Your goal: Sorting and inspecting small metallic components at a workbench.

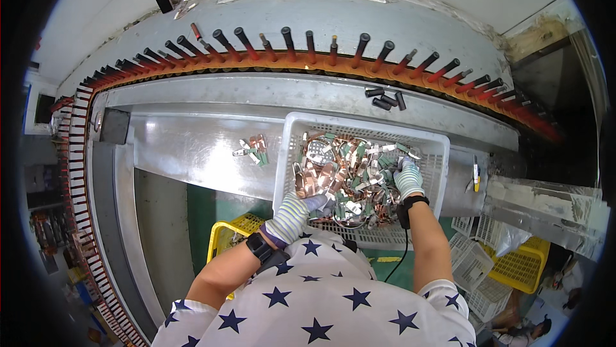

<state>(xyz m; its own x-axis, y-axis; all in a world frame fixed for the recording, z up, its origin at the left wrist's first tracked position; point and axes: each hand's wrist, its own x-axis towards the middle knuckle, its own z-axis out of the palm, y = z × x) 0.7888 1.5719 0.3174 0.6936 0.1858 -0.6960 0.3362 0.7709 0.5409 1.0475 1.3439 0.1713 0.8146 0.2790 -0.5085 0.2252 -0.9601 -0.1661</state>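
A pale plastic basket [438, 154] holds a heap of small flat metal pieces [346, 173], some copper-coloured, some silvery, many with green parts. My left hand [292, 215], in a striped knit glove with grey fingertips, reaches over the basket's near left corner. Its fingers are bent against the copper-coloured pieces, and whatever they grip is hidden. At the right side of the heap, my right hand [409, 180] wears a matching glove. Its fingers curl down among the pieces, close to a silvery one, and I cannot make out what is in them.
Several similar pieces [256, 149] lie on the metal bench [199, 148] left of the basket. Beyond it curves a conveyor rail [308, 59] with upright red and black pegs. Black tubes [385, 99] rest on the ledge. Yellow crates [523, 263] stand below right; a cable hangs from my right wrist.
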